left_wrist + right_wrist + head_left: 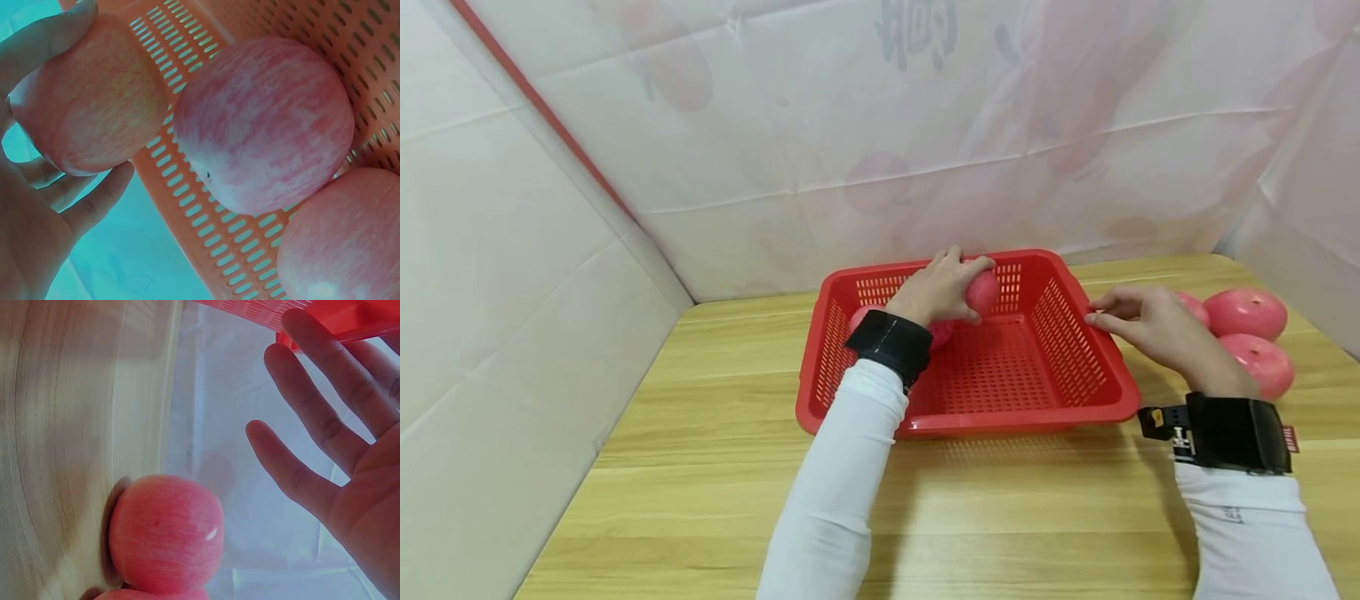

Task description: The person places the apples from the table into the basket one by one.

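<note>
A red plastic basket (1000,421) with slotted walls stands on the wooden table. Over its back part, my left hand (936,287) grips a pinkish-red apple (982,293), fingers and thumb curled round it. Below that hand lie two more apples in the basket; the left wrist view shows a streaked apple (265,125) and a paler apple (350,240) close together. At the basket's right rim, my right hand (1157,329) pinches the edge between thumb and index finger. Its other fingers (312,412) are spread out in the right wrist view.
To the right of the basket, several apples sit grouped on the table, including a back apple (1245,314) and a front apple (1262,364) partly behind my right forearm. Pale printed sheeting (820,167) walls the table at the back and both sides.
</note>
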A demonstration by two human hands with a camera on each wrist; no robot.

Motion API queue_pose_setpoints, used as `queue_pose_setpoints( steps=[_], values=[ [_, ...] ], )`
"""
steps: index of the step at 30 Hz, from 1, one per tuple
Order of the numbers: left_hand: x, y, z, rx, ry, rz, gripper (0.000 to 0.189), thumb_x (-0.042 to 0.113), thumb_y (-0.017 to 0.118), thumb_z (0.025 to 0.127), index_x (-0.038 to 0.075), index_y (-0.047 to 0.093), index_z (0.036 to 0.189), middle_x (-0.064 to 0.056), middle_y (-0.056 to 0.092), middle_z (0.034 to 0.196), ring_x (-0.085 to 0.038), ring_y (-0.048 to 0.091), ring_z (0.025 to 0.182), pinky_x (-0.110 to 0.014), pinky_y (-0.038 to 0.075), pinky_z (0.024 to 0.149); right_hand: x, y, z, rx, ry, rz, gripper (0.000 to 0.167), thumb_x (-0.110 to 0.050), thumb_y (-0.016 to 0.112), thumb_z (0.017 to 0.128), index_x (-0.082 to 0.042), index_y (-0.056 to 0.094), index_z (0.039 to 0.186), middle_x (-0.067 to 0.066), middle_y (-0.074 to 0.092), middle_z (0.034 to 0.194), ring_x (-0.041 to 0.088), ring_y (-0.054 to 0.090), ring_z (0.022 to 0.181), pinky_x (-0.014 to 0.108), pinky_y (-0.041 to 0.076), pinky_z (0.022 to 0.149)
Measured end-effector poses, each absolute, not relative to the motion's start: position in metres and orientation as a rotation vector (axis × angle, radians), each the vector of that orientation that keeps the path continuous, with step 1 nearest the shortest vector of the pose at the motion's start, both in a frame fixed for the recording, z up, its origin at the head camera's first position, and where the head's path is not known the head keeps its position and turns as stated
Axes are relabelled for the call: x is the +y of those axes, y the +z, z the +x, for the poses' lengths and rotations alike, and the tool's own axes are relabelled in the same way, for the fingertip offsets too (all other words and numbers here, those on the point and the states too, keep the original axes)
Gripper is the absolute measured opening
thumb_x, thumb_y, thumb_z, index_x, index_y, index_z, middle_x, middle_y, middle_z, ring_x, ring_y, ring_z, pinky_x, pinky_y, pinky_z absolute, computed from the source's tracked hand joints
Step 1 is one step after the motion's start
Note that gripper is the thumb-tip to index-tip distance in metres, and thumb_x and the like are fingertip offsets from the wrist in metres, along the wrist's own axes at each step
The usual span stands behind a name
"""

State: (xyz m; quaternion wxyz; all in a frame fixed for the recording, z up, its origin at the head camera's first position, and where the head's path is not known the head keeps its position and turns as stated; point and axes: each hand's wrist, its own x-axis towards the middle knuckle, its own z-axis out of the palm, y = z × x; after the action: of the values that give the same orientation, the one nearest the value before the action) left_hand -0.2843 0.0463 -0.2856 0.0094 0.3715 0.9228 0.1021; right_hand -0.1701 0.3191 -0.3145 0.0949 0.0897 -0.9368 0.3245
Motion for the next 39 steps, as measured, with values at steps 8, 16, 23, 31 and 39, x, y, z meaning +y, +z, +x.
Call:
queue_pose_setpoints(
  steps=[8,16,23,31,39],
  values=[
    [0.055,-0.292,-0.286,2.875,0.241,1.164,0.08,0.032,0.085,0.083,0.029,0.046,0.153,-0.01,0.045,0.142,-0.022,0.045,0.127,-0.038,0.055,0.09,0.32,-0.316,-0.169,-2.782,0.962,0.257,0.021,-0.015,0.069,0.098,0.003,0.071,0.108,0.02,0.073,0.099,-0.015,0.057,0.079,0.016,0.05,0.067],
    [0.065,-0.296,-0.286,2.838,0.198,1.18,0.084,0.027,0.084,0.084,0.024,0.041,0.156,-0.011,0.045,0.146,-0.024,0.044,0.131,-0.036,0.055,0.093,0.321,-0.316,-0.169,-2.783,0.962,0.266,0.02,-0.014,0.069,0.098,0.003,0.071,0.108,0.019,0.073,0.098,-0.013,0.058,0.08,0.014,0.048,0.069],
    [0.072,-0.298,-0.284,2.834,0.125,1.183,0.085,0.026,0.083,0.084,0.022,0.04,0.157,-0.01,0.046,0.145,-0.022,0.044,0.129,-0.035,0.053,0.095,0.323,-0.317,-0.168,-2.788,0.958,0.252,0.02,-0.015,0.069,0.098,0.003,0.071,0.107,0.018,0.074,0.098,-0.014,0.058,0.08,0.015,0.048,0.068],
    [0.078,-0.299,-0.285,2.797,0.104,1.146,0.082,0.02,0.082,0.086,0.026,0.041,0.156,-0.006,0.046,0.147,-0.021,0.045,0.129,-0.035,0.05,0.099,0.322,-0.315,-0.167,-2.789,0.975,0.246,0.021,-0.015,0.069,0.098,0.003,0.071,0.108,0.019,0.074,0.099,-0.013,0.058,0.081,0.014,0.048,0.069],
    [0.085,-0.301,-0.274,2.809,0.004,1.093,0.076,0.014,0.083,0.084,0.029,0.049,0.151,-0.004,0.052,0.143,-0.022,0.05,0.126,-0.034,0.052,0.092,0.321,-0.314,-0.167,-2.79,0.963,0.245,0.021,-0.015,0.069,0.098,0.003,0.071,0.108,0.019,0.074,0.098,-0.009,0.061,0.082,0.015,0.048,0.069]
  ],
)
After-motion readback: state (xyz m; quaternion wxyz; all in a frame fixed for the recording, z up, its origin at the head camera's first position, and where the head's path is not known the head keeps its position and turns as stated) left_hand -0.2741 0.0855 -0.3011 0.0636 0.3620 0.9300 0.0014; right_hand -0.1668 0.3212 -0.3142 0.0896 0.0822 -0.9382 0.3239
